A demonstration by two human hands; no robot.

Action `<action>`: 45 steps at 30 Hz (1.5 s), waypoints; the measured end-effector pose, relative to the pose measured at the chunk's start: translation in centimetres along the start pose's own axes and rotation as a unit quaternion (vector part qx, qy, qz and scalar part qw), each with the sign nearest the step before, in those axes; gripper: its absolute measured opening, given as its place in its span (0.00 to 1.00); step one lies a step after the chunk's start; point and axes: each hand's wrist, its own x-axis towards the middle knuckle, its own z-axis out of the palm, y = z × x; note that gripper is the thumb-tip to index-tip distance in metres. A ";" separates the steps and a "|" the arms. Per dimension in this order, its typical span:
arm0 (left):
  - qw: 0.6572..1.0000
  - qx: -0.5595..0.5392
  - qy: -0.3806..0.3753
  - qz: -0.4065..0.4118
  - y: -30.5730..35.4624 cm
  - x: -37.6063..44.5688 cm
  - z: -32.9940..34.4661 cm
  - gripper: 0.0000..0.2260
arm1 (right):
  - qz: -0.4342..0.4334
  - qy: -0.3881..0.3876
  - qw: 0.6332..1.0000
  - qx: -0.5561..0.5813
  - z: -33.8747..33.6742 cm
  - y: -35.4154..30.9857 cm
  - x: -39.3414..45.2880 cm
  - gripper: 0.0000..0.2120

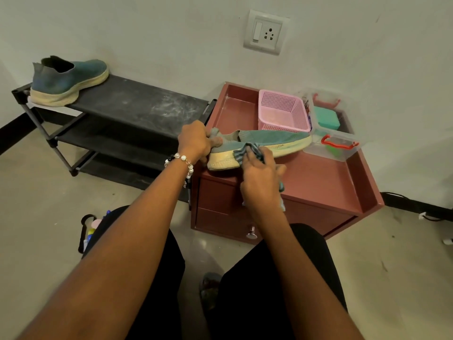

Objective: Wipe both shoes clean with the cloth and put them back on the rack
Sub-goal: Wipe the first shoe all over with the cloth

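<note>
Teal knit and a cream sole mark the shoe in hand point(264, 143), which lies on its side across the top of the maroon cabinet point(326, 182), toe pointing right toward the clear boxes point(335, 146), just in front of the pink basket point(282, 111). The left hand point(195, 141) grips the heel collar, fingers curled round it, steadying the shoe. The right hand point(261, 180) clutches the striped cloth point(247, 150) and presses it against the side where upper meets sole. To do this well, I judge the heel grip should stay firm while the cloth runs in long strokes along the sole edge toward the toe, turning to a fresh fold as it picks up dirt. The other shoe point(68, 79) stands on the top shelf of the black rack point(137, 104), well apart; whether it has been wiped I cannot tell. The right hand covers most of the cloth, and the shoe's far side is out of sight
</note>
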 end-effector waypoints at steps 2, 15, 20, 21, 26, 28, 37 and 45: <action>1.000 0.010 0.007 -0.003 0.0 0.0 0.1 0.14 | -0.024 -0.007 0.999 -0.023 0.3 -1.4 -0.5 0.25; 0.999 0.032 -0.007 0.008 -0.2 0.1 0.0 0.14 | 0.041 0.040 0.998 0.039 0.2 2.2 1.1 0.29; 1.000 0.027 -0.008 0.010 -0.4 0.2 0.2 0.16 | 0.158 -0.005 0.987 0.006 0.1 1.9 0.5 0.31; 0.999 0.033 -0.008 0.013 -0.3 0.1 0.2 0.16 | 0.159 -0.013 0.987 0.004 0.3 1.3 0.3 0.32; 0.998 0.047 0.005 0.033 -0.1 -0.1 0.2 0.17 | 0.011 -0.049 0.996 0.078 -0.3 -1.5 0.0 0.37; 0.997 0.062 0.013 0.044 -0.1 -0.2 0.2 0.17 | -0.093 0.024 0.982 0.165 -0.1 -1.2 -0.1 0.32; 0.990 0.099 0.025 0.101 0.3 -0.3 1.5 0.09 | 0.342 0.096 0.767 0.534 -1.1 4.4 0.9 0.18; 0.988 0.109 0.068 0.080 1.0 -1.5 2.5 0.19 | 0.269 0.219 0.872 0.345 -1.8 4.6 0.7 0.10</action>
